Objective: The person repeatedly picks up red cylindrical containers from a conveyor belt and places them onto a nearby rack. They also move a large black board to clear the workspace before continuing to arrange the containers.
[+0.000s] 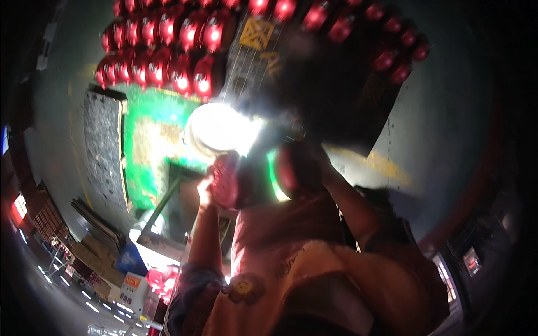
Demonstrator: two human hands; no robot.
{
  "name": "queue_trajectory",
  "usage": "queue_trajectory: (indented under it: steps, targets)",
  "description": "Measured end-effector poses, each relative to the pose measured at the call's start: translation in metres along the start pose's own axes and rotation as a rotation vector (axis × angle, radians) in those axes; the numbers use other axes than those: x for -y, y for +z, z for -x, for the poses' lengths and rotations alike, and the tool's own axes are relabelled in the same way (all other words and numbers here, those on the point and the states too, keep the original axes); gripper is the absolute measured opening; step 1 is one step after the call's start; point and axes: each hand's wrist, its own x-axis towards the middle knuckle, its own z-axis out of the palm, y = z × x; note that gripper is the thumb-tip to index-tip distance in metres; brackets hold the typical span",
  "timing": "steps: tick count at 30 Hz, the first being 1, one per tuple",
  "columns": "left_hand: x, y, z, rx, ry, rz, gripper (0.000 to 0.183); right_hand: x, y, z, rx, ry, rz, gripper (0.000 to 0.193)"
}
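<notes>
In front of my lap, my left hand (pixel 205 189) is closed around the outer side of a rounded red piece (pixel 225 182) with a rough-looking surface. Just right of it is a darker red rounded piece (pixel 292 171), level with the first. My right hand (pixel 324 163) grips its right side, deep in shade, with the fingers hard to make out. A green-lit strip (pixel 274 175) shows between the two pieces. Directly beyond them, a round white thing (pixel 216 130) glares so strongly that its detail is lost. What exactly the red pieces are, I cannot tell.
Several shiny red rounded bodies with small metal tops (pixel 168 31) stand in rows at the far left, and more (pixel 386 59) at the far right. A dark surface (pixel 330 84) fills the far middle. At left lies a speckled grey board (pixel 105 145); cartons (pixel 92 255) sit lower left.
</notes>
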Motion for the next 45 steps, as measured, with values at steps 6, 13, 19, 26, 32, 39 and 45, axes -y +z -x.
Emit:
queue_trajectory:
  steps: [6,13,19,26,32,39,45]
  targets:
    - [-0.019,-0.116,0.021,0.041,0.057,-0.334,0.054,-0.099,0.102,-0.08,0.343,0.214,0.191,0.029]
    - [-0.038,-0.146,0.028,0.454,-0.051,0.792,0.049,-0.155,0.147,-0.13,0.439,0.194,0.66,0.021]
    - [-0.03,-0.173,0.028,0.444,-0.003,0.779,0.051,-0.163,0.155,-0.144,0.41,0.254,0.622,0.021]
    - [-0.024,-0.179,0.027,0.343,0.055,0.762,0.052,-0.182,0.142,-0.129,0.308,0.336,0.43,0.023]
    - [-0.024,-0.179,0.017,0.161,0.109,0.618,0.052,-0.161,0.11,-0.127,0.13,0.45,0.225,0.027]
    - [-0.045,-0.059,-0.009,-0.155,0.16,-0.335,0.054,0.043,0.045,-0.015,-0.194,-0.256,0.566,0.051]
    - [0.025,0.13,-0.126,0.172,0.819,-1.264,0.055,0.093,0.011,0.021,-0.902,-0.927,1.328,0.048]
